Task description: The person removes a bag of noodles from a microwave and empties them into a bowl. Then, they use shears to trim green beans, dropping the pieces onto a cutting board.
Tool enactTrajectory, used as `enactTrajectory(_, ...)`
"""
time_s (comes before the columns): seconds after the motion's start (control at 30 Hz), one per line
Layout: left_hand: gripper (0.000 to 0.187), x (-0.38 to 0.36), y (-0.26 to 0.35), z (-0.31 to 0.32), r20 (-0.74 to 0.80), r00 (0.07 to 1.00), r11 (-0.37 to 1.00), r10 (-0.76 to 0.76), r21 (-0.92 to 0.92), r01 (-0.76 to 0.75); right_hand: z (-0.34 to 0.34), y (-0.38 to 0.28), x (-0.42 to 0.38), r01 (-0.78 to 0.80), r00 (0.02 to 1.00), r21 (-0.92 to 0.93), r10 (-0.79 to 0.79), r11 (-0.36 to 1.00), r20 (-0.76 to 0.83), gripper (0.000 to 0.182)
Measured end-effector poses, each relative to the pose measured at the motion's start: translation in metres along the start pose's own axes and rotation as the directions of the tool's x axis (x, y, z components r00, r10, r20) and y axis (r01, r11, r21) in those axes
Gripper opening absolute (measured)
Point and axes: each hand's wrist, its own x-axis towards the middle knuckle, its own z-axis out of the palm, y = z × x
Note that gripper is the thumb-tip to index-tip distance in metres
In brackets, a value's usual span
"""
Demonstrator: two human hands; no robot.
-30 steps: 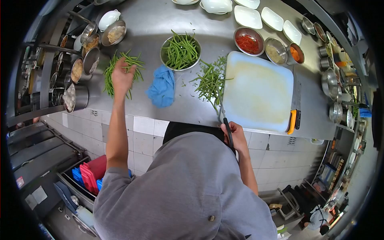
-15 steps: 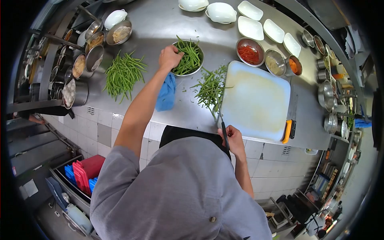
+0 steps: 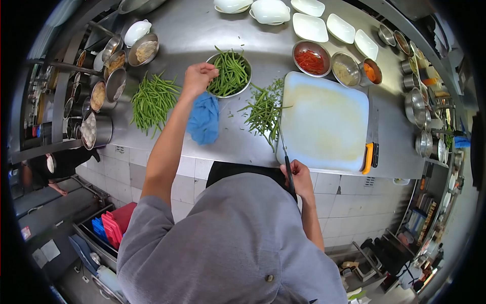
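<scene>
My left hand is at the left rim of a metal bowl, its fingers curled together; whether anything is between them I cannot make out. Long green beans fill the bowl. My right hand grips a knife by its black handle at the counter's front edge, thin blade pointing away from me. The blade tip lies beside a heap of green bean trimmings, left of the white cutting board. Another pile of green beans lies on the counter to the left.
A blue cloth lies below the bowl. Right of the board rests a black-handled knife beside an orange-handled tool. Metal bowls, one with red strips, and white dishes stand behind. A person is at far left.
My left hand has drawn back from the beans to the bowl's left rim. My right hand keeps its grip on the knife. The whole view has shifted slightly.
</scene>
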Motion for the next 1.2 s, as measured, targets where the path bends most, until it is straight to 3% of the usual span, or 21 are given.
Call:
enactTrajectory(0.2, 0.014, -0.052, 0.036, 0.017, 0.187, 0.982, 0.944, 0.004, -0.326, 0.058, 0.004, -0.022, 0.009, 0.085, 0.989, 0.048, -0.090, 0.995, 0.116, 0.042)
enactTrajectory(0.37, 0.012, -0.097, 0.043, 0.045, 0.336, 0.940, 0.933, -0.050, -0.320, 0.164, 0.007, -0.028, 0.013, 0.106, 0.972, 0.149, -0.134, 0.983, 0.191, 0.039)
enactTrajectory(0.47, 0.013, -0.115, 0.035, 0.061, 0.400, 0.913, 0.937, -0.077, -0.285, 0.204, 0.006, -0.029, 0.011, 0.093, 0.973, 0.113, -0.115, 0.989, 0.201, 0.033)
enactTrajectory(0.57, 0.015, -0.124, 0.028, 0.069, 0.448, 0.890, 0.944, -0.088, -0.248, 0.218, 0.005, -0.033, 0.007, 0.052, 0.980, 0.115, -0.072, 0.992, 0.184, 0.039)
enactTrajectory(0.87, 0.016, -0.134, 0.026, 0.086, 0.506, 0.855, 0.967, -0.112, -0.143, 0.212, 0.000, -0.016, 0.003, 0.001, 0.987, 0.090, -0.015, 0.996, 0.159, 0.045)
enactTrajectory(0.97, 0.010, -0.129, 0.012, 0.091, 0.502, 0.855, 0.944, -0.132, -0.201, 0.263, 0.001, -0.009, 0.002, -0.008, 0.995, 0.106, -0.003, 0.994, 0.098, 0.047)
enactTrajectory(1.07, 0.006, -0.125, 0.008, 0.095, 0.423, 0.896, 0.626, -0.133, -0.665, 0.407, 0.000, -0.010, 0.000, -0.013, 0.996, 0.162, -0.002, 0.987, 0.093, 0.046)
enactTrajectory(1.17, 0.003, -0.117, 0.000, 0.092, 0.355, 0.930, 0.387, -0.098, -0.847, 0.364, -0.003, -0.010, -0.001, -0.032, 0.988, 0.186, 0.003, 0.982, 0.151, 0.043)
enactTrajectory(1.2, 0.002, -0.116, -0.002, 0.092, 0.347, 0.932, 0.364, -0.107, -0.858, 0.362, -0.002, -0.012, -0.002, -0.030, 0.985, 0.184, -0.002, 0.982, 0.171, 0.042)
